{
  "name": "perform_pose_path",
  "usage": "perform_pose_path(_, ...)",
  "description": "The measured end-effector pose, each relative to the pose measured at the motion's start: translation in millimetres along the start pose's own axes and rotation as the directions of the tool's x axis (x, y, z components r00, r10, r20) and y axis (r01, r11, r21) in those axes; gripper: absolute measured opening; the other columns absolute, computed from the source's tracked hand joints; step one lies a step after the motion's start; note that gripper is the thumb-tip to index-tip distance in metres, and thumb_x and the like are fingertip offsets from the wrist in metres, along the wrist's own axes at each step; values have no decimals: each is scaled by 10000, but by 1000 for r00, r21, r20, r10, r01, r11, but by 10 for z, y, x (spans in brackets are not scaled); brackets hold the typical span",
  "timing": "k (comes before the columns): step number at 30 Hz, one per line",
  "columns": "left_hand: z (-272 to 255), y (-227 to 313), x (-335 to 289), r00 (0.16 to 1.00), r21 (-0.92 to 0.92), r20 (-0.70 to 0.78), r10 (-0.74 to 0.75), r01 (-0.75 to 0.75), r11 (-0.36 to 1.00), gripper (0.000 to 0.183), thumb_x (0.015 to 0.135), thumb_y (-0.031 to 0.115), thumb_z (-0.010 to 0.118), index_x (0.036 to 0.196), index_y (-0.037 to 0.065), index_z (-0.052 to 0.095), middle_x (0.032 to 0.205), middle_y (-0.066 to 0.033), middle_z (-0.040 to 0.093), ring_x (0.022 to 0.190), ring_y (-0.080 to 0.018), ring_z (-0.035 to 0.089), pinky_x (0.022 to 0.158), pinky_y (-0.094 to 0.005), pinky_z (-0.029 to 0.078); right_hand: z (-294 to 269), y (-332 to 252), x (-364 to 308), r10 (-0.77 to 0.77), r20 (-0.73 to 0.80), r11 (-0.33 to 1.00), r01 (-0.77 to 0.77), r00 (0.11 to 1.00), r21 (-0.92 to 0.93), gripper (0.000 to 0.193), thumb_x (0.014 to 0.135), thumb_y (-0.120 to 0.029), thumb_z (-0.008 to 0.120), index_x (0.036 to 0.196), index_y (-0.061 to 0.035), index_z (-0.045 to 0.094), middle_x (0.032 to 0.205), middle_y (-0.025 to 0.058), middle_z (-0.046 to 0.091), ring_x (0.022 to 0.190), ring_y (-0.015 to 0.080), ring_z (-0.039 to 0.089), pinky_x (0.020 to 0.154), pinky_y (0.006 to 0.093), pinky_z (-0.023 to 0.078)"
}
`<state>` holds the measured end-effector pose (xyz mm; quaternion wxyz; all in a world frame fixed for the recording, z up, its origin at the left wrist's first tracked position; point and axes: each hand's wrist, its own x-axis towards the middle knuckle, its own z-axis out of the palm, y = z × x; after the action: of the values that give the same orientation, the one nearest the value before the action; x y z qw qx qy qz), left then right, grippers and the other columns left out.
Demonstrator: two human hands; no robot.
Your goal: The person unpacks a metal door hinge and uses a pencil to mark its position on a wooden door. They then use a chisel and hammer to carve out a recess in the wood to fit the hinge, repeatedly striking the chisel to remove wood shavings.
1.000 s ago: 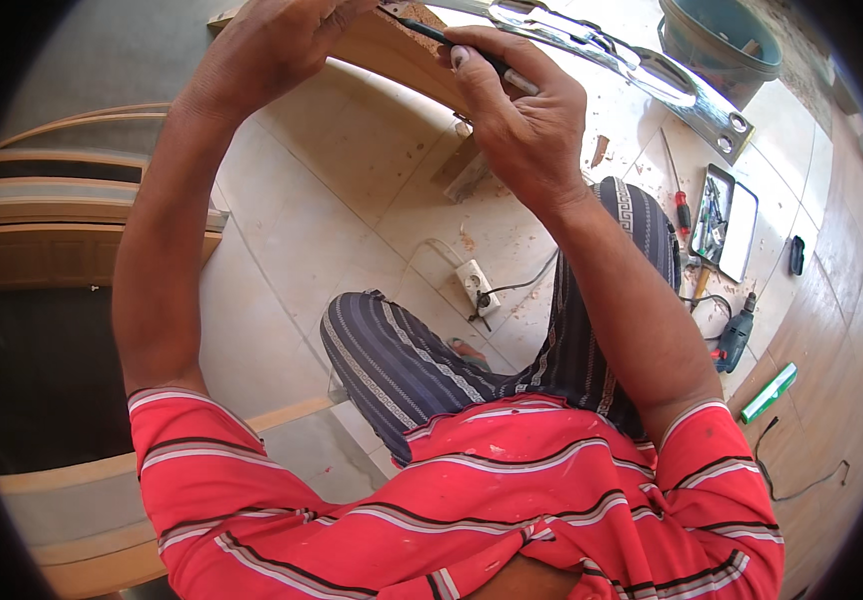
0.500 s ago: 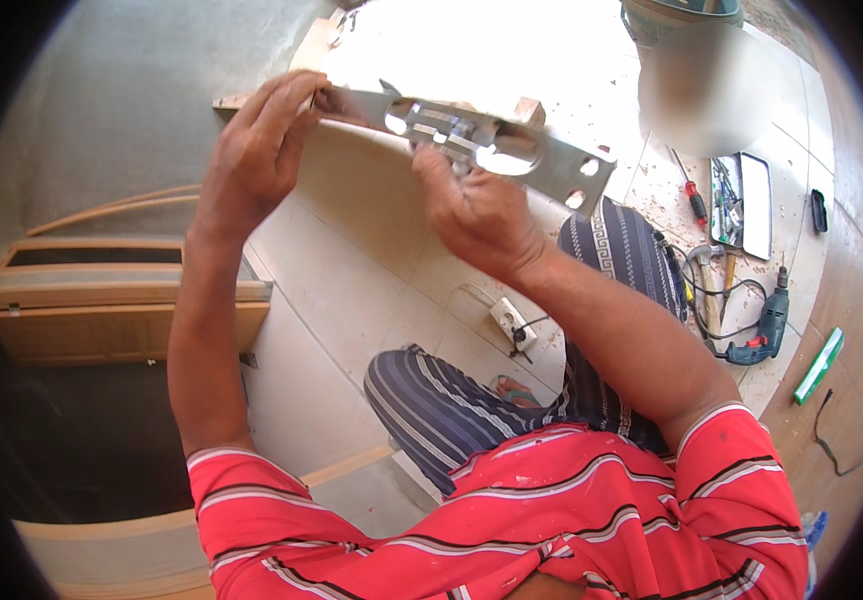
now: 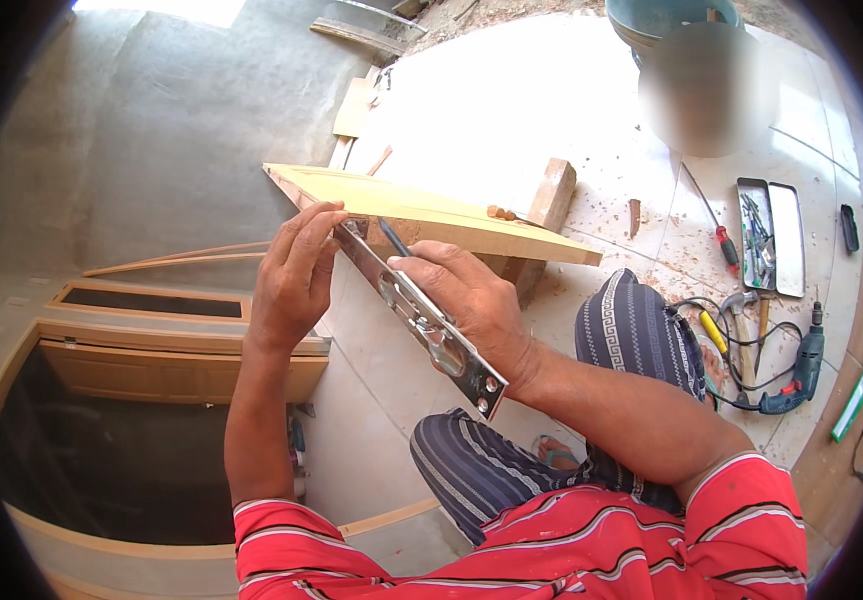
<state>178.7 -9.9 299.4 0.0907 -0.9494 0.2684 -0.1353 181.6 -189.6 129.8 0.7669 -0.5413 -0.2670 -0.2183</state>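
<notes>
A long shiny metal door-handle plate [image 3: 422, 325] with cut-outs and holes slants in front of me, its near end pointing down to the right. The fingertips of my left hand [image 3: 290, 275] pinch its upper end, close to the edge of a yellowish wooden door panel [image 3: 432, 215]. My right hand [image 3: 472, 300] is closed beside the plate's middle, the thumb over its edge. A dark pencil [image 3: 392, 237] sticks out of the right hand toward the panel. The right hand's lower fingers are hidden.
A wood block [image 3: 552, 195] and a chisel [image 3: 512, 216] are at the panel. To the right lie a screwdriver [image 3: 724, 245], an open case of bits [image 3: 755, 245], a hammer [image 3: 744, 335] and a corded drill [image 3: 800, 375]. A wooden-framed cabinet [image 3: 142, 375] is at left; a bucket [image 3: 632, 30] stands far off.
The plate has swung from nearly level to a steep slant, its near end coming down and left. The wooden panel behind it now shows clearly. My view has shifted left.
</notes>
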Motion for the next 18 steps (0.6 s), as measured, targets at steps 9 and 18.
perform_pose_path(9, -19, 37, 31, 1000, -3, 18, -25, 25, 1000, 334, 964, -43, 649, 1291, 26, 655, 1274, -176, 699, 1172, -362, 680, 964, -428, 578, -54, 50, 46, 45, 75, 999, -46, 996, 13, 320, 918, -61, 729, 1237, -31, 706, 1189, 196, 703, 1050, 358, 710, 897, 418, 595)
perform_pose_path(18, 8, 11, 22, 1000, 17, 14, -14, 14, 1000, 317, 979, -26, 645, 1293, 22, 651, 1275, -175, 700, 1171, -358, 681, 974, -428, 573, -55, 62, 20, 27, 139, 1000, -27, 990, -5, 415, 877, -104, 766, 1279, -37, 685, 1227, 187, 693, 1075, 350, 701, 902, 417, 593)
